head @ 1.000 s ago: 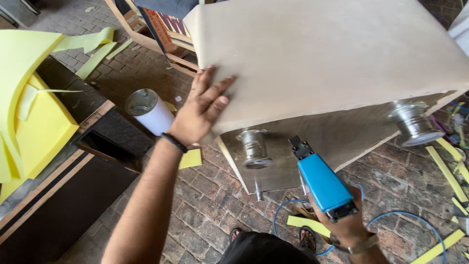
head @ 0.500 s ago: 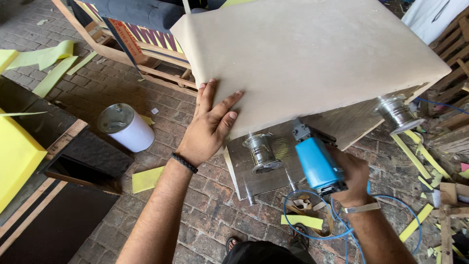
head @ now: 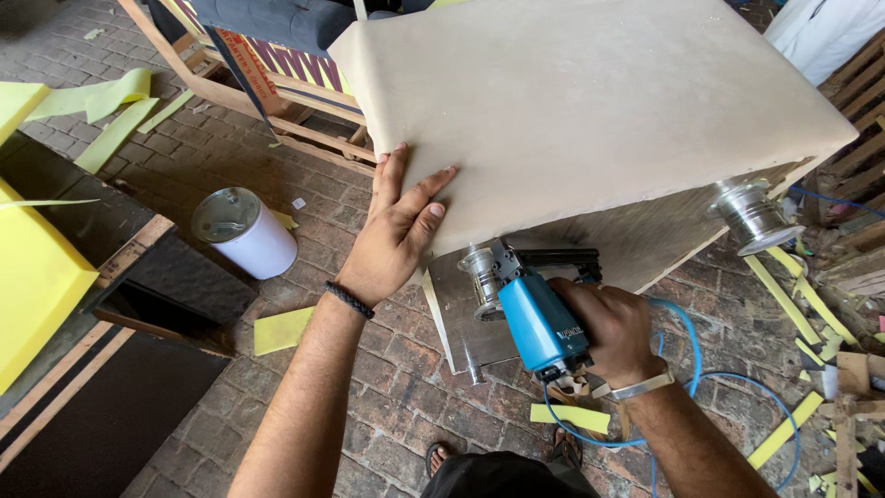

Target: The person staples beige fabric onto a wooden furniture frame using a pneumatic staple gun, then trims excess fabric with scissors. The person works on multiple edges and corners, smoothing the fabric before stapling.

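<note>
A large cushioned seat block covered in beige fabric (head: 590, 111) lies tipped on its side, its wooden underside (head: 636, 244) facing me with two round metal feet (head: 751, 215). My left hand (head: 396, 231) presses flat on the fabric at the block's lower left corner, fingers spread. My right hand (head: 613, 332) grips a blue pneumatic staple gun (head: 539, 318), its black nose pushed against the underside edge next to the nearer metal foot (head: 481, 272). A blue air hose (head: 687, 387) runs from the gun down to the brick floor.
A white cylindrical can with a metal lid (head: 244, 231) stands on the brick floor at left. Yellow foam pieces (head: 37, 277) and strips lie around. A wooden furniture frame (head: 267, 92) sits behind; dark panels (head: 101, 397) lie lower left. Wood scraps at right.
The staple gun has swung up and in, from pointing away to pressing on the underside edge. My left hand has stayed flat on the fabric corner. My view has shifted left.
</note>
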